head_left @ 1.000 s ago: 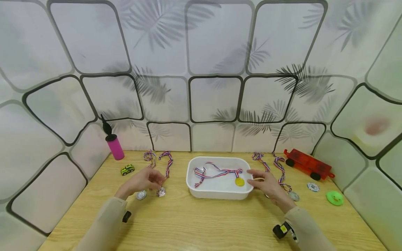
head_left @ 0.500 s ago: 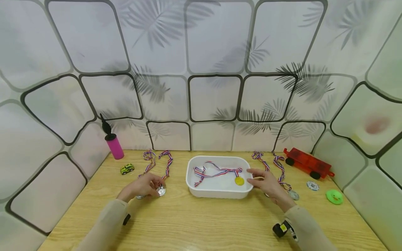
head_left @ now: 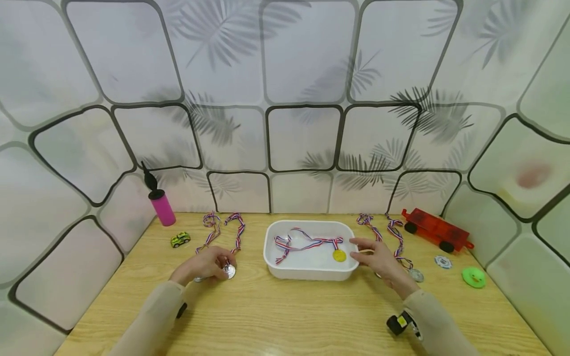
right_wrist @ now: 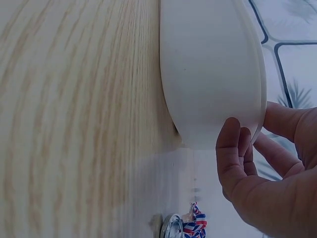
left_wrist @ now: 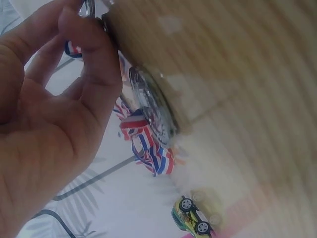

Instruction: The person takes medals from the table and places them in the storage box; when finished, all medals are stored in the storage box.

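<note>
At the centre of the frame stood a white tub (head_left: 307, 274) on the table (head_left: 289, 316), with a gold medal (head_left: 339, 255) and its striped ribbon (head_left: 318, 242) lying inside. Left of it, the left hand (head_left: 205, 263) was curled nearly closed, finger and thumb pinching a silver medal (head_left: 229, 271) at the edge; a second medal (head_left: 198, 280) lay partly hidden beneath that hand. Their ribbons trailed up toward the back edge. At the tub's right end, the right hand (head_left: 383, 263) was half closed, gripping the rim with thumb and fingers. Just right of the wrist lay a grey medal (head_left: 416, 275), with another mostly covered by the hand. Toward the right sat a red wagon (head_left: 438, 231), a poker chip (head_left: 443, 262) and a green duck (head_left: 474, 277). In the left part were a toy car (head_left: 180, 240) and a pink pump (head_left: 163, 211).
</note>
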`<state>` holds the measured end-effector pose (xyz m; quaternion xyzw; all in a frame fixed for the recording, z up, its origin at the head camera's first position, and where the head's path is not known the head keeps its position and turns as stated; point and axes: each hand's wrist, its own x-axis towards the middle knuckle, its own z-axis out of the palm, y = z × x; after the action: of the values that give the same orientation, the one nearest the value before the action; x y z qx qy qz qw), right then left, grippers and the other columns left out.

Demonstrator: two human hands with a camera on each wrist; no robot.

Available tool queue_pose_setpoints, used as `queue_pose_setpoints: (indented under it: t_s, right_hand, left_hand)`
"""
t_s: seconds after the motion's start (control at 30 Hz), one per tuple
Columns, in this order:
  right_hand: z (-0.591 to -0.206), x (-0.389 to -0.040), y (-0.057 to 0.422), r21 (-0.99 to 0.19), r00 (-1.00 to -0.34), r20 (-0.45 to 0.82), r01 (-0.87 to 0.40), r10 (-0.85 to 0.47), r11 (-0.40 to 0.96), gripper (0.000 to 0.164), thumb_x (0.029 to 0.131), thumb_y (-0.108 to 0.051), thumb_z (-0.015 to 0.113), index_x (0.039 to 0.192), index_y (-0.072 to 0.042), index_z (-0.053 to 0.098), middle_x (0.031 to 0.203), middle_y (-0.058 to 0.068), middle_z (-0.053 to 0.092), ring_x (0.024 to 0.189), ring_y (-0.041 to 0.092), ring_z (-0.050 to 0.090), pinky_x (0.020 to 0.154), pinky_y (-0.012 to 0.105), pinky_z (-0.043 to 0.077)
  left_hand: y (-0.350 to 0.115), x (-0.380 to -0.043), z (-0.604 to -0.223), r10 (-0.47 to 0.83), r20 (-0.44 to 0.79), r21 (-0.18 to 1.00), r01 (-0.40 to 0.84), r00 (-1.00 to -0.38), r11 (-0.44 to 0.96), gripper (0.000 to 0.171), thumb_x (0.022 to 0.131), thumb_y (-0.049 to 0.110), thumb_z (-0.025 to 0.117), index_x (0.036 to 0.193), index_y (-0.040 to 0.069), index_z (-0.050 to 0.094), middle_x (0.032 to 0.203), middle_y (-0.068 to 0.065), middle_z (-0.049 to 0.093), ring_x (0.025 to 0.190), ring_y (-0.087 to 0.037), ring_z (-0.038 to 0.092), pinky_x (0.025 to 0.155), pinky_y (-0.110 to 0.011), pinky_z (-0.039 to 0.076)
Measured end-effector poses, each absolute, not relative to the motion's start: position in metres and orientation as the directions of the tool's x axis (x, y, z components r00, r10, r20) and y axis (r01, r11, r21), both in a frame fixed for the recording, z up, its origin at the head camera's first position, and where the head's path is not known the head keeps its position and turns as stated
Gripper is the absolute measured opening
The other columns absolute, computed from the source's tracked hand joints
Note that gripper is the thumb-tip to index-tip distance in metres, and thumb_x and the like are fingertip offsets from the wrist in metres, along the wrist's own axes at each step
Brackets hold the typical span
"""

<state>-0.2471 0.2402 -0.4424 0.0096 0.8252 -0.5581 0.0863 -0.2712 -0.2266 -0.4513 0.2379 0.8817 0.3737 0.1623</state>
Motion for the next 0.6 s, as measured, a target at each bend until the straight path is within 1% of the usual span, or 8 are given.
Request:
queue_pose_setpoints:
  t_s: [0.07,0.17,0.27,0.33,0.47,0.53,0.6]
  right_hand:
    - [-0.443,-0.248,0.241,-0.919,-0.985,-0.156,0.116,-0.077,0.377,0.051,0.093,-0.013,0.067,0.14,0.0,0.051,0.138,0.026,0.043,0.105,0.025,0.058,0.079,0.025,0.057]
    - [-0.444,-0.249,0.242,-0.917,-0.985,-0.156,0.115,-0.079,0.382,0.052,0.093,-0.013,0.067,0.14,0.0,0.051,0.138,0.026,0.043,0.105,0.025,0.058,0.08,0.026,0.057]
    - [-0.445,-0.249,0.242,-0.915,-0.985,-0.153,0.112,-0.077,0.387,0.052,0.093,-0.014,0.067,0.14,0.0,0.051,0.138,0.026,0.043,0.106,0.026,0.058,0.081,0.028,0.057]
    - [-0.445,-0.249,0.242,-0.915,-0.985,-0.152,0.111,-0.078,0.388,0.051,0.093,-0.014,0.067,0.14,0.0,0.051,0.139,0.026,0.043,0.107,0.027,0.058,0.082,0.03,0.058]
    - [-0.445,-0.249,0.242,-0.915,-0.985,-0.151,0.108,-0.081,0.388,0.051,0.093,-0.014,0.067,0.14,0.0,0.051,0.139,0.026,0.043,0.107,0.027,0.058,0.084,0.033,0.058]
    - [-0.445,-0.249,0.242,-0.915,-0.985,-0.15,0.108,-0.08,0.388,0.052,0.093,-0.014,0.067,0.14,0.0,0.051,0.139,0.026,0.043,0.107,0.027,0.058,0.084,0.034,0.058]
    - [-0.445,-0.25,0.242,-0.915,-0.986,-0.151,0.11,-0.077,0.387,0.052,0.093,-0.014,0.068,0.14,0.0,0.051,0.138,0.026,0.043,0.107,0.027,0.058,0.084,0.034,0.058]
  left_hand:
    - [-0.225,-0.272,-0.451,0.542,-0.101,0.729,0.309,-0.834,0.611,0.024,0.075,-0.004,0.075,0.097,0.003,0.07,0.077,-0.008,0.061,0.069,-0.012,0.05,0.056,-0.021,0.043]
    - [-0.223,-0.273,-0.451,0.546,-0.089,0.731,0.318,-0.833,0.604,0.018,0.079,-0.002,0.073,0.095,0.004,0.071,0.075,-0.004,0.059,0.068,-0.01,0.049,0.057,-0.021,0.042]
    - [-0.221,-0.274,-0.45,0.543,-0.089,0.768,0.29,-0.835,0.571,0.012,0.084,-0.001,0.069,0.095,0.003,0.07,0.074,-0.002,0.058,0.065,-0.01,0.048,0.054,-0.021,0.042]
    - [-0.22,-0.275,-0.448,0.539,-0.082,0.801,0.266,-0.838,0.536,0.01,0.087,0.0,0.066,0.097,0.0,0.068,0.076,-0.003,0.059,0.064,-0.011,0.049,0.053,-0.022,0.043]
    - [-0.216,-0.279,-0.442,0.5,-0.075,0.842,0.214,-0.863,0.496,0.015,0.092,0.004,0.062,0.104,-0.004,0.067,0.083,-0.007,0.063,0.066,-0.012,0.05,0.052,-0.023,0.043]
    - [-0.214,-0.281,-0.438,0.471,-0.06,0.843,0.208,-0.88,0.497,0.021,0.094,0.008,0.062,0.112,-0.003,0.066,0.087,-0.008,0.065,0.07,-0.013,0.052,0.055,-0.024,0.044]
    - [-0.213,-0.283,-0.435,0.437,-0.05,0.842,0.197,-0.898,0.502,0.028,0.095,0.009,0.062,0.121,-0.001,0.064,0.091,-0.009,0.068,0.074,-0.014,0.056,0.061,-0.027,0.047]
